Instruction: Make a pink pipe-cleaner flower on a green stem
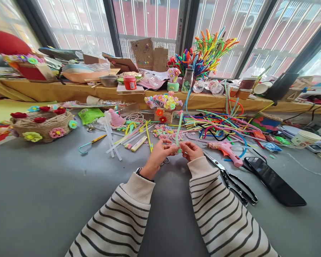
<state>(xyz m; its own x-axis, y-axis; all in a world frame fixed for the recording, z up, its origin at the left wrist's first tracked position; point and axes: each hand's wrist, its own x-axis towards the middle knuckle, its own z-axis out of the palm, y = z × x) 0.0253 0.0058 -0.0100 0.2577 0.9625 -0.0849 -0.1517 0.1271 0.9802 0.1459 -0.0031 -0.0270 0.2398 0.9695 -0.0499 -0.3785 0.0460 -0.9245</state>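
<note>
One pale green stem is held nearly upright above the grey bench, and a pink tip is seen at its top. Its lower end is pinched by the fingers of the left hand, which are closed on it. The fingers of the right hand are bent and brought to the same end; whether the stem is gripped by them too cannot be told.

Beyond the hands, pink scraps are scattered before a small box filled with pastel flowers. To the right, loose pipe cleaners are heaped, and a pink glue gun is laid near the right hand. Large scissors are placed just beside the right sleeve, with a black phone farther right. To the left, clear glue sticks are strewn, and a woven basket trimmed with flowers is set farther out. At the back, a glass bottle is stood on a cloth-covered ledge.
</note>
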